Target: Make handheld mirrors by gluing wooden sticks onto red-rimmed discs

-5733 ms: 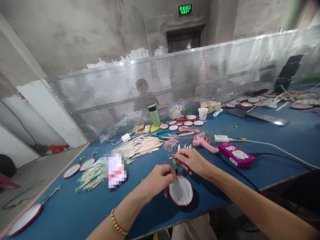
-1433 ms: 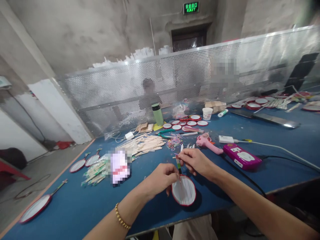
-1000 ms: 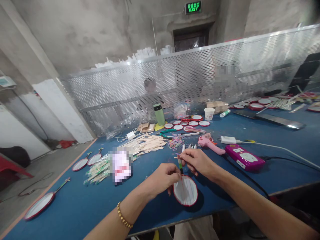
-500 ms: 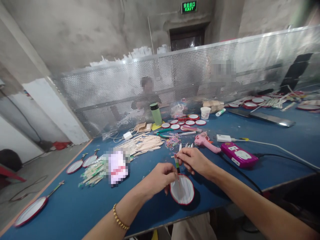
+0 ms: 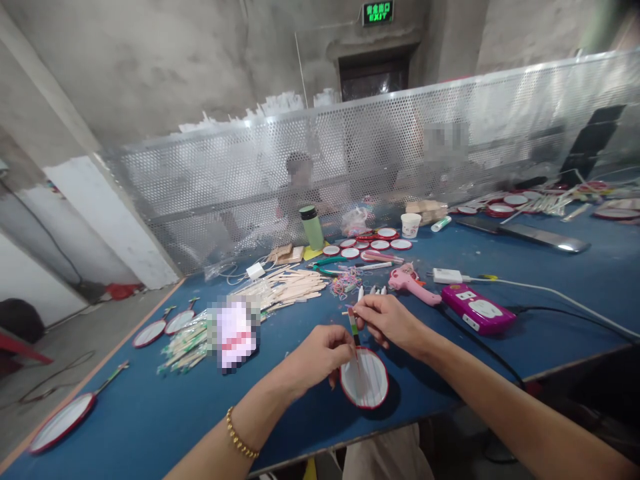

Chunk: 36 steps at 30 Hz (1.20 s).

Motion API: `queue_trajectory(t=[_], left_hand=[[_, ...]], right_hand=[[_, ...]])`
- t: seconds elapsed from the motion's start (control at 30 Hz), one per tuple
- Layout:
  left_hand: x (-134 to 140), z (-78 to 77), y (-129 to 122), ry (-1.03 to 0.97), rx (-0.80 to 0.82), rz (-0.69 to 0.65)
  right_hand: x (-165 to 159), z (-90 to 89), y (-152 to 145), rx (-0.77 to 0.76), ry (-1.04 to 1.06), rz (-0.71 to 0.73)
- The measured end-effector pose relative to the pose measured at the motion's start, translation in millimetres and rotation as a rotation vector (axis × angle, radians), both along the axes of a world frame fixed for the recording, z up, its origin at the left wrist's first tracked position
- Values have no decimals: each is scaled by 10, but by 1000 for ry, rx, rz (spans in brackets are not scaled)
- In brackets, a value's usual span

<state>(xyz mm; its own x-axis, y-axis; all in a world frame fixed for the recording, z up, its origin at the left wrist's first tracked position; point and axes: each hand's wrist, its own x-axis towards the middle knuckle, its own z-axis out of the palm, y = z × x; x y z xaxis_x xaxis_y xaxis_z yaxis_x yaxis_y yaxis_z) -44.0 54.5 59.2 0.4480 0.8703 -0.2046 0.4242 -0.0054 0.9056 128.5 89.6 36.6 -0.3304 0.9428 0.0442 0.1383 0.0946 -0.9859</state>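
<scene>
A small round fan (image 5: 371, 383) with a white face and red rim lies near the table's front edge, its handle (image 5: 354, 325) pointing away from me. The handle shows red, green and black bands. My left hand (image 5: 325, 357) is closed at the fan's neck and left rim, thumb and forefinger pinched together. From those fingertips a thin red strand (image 5: 358, 365) runs over the white face; whether they grip it I cannot tell. My right hand (image 5: 384, 320) is closed around the far end of the handle, with a small pale stick end poking out beside it.
Colourful loops (image 5: 346, 285), wooden sticks (image 5: 300, 285) and white-tipped pens (image 5: 373, 291) lie beyond my hands. A pink glue gun (image 5: 416, 285) and purple power box (image 5: 480, 309) are right. More round fans (image 5: 65, 421) lie left. A perforated metal screen (image 5: 225, 180) stands behind; a person sits beyond it.
My hands and the fan hold almost the same position. The person behind the screen has shifted slightly to the right.
</scene>
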Motion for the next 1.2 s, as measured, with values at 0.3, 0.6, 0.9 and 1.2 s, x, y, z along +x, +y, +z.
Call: queue_trajectory(t=[0.3, 0.6, 0.9, 1.2], left_hand=[[-3, -11, 0, -4, -4, 0], [-7, 0, -1, -11, 0, 11], [-130, 40, 171, -69, 89, 156], [-931, 239, 38, 18, 101, 325]], right_hand=[[-5, 26, -24, -5, 8, -18], [56, -8, -5, 269, -84, -204], [130, -83, -17, 735, -337, -445], [138, -163, 11, 727, -410, -406]])
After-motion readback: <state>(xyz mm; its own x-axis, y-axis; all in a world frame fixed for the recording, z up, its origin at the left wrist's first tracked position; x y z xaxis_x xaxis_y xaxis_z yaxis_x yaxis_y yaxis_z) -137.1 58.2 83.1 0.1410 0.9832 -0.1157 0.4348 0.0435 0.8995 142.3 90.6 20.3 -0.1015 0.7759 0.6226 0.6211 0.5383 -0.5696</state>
